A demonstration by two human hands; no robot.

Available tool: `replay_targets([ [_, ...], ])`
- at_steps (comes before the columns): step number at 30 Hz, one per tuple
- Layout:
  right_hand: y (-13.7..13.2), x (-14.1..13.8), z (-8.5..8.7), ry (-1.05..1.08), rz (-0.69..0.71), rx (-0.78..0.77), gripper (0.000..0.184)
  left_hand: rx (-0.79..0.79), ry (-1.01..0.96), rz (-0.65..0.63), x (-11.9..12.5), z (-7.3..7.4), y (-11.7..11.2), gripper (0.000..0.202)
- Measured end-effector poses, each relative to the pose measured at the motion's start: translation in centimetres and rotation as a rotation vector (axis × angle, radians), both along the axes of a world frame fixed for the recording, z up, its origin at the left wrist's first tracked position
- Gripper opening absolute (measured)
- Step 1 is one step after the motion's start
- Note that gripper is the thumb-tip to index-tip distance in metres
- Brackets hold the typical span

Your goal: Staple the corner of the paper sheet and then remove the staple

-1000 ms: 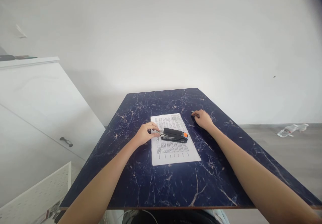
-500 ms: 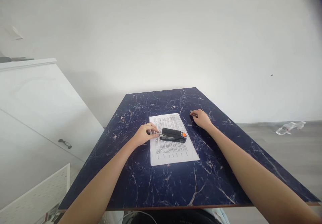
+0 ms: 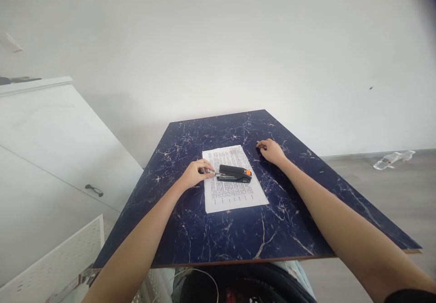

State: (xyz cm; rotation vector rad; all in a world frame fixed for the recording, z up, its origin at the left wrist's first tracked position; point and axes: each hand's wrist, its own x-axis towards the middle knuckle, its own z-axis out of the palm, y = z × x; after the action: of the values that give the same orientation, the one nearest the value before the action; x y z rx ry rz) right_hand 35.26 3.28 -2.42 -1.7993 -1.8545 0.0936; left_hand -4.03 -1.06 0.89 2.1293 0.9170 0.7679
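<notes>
A black stapler [image 3: 234,173] with an orange patch at its right end lies across a stack of printed paper sheets [image 3: 235,201]. The fingers of my left hand [image 3: 199,173] are closed on a small metal part at the stapler's left end. Beyond the sheets' right edge, my right hand [image 3: 270,151] rests low over the table with fingertips pressed together. Something small and greyish shows at those fingertips, too little of it to name.
Dark blue marble-patterned table top [image 3: 231,239] under everything, with a pale wall behind. To the left stand a white cabinet [image 3: 61,144] and a white perforated basket [image 3: 64,257]. A clear plastic bottle [image 3: 388,160] lies on the floor at right.
The whole view has shifted, so the table sits a little higher. Both hands keep nearly the same places, and a gap shows more clearly between the stapler's upper and lower parts.
</notes>
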Motion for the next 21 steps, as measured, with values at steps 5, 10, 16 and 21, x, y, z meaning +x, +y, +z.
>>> replay_targets([
  [5,-0.26,-0.06,0.30,0.002,0.001,-0.003,0.035,0.013,-0.004,-0.027,0.00,-0.03,0.04,0.023],
  [10,-0.24,-0.07,0.33,0.010,0.006,-0.016,0.034,0.007,-0.003,-0.024,-0.09,-0.06,0.05,0.021],
  [16,-0.16,-0.02,0.22,0.019,-0.003,-0.018,0.033,0.014,0.039,-0.030,0.11,0.18,-0.06,0.019],
  [21,-0.17,0.01,0.32,0.019,0.002,-0.026,0.034,0.053,0.099,-0.056,0.14,0.22,-0.08,0.017],
])
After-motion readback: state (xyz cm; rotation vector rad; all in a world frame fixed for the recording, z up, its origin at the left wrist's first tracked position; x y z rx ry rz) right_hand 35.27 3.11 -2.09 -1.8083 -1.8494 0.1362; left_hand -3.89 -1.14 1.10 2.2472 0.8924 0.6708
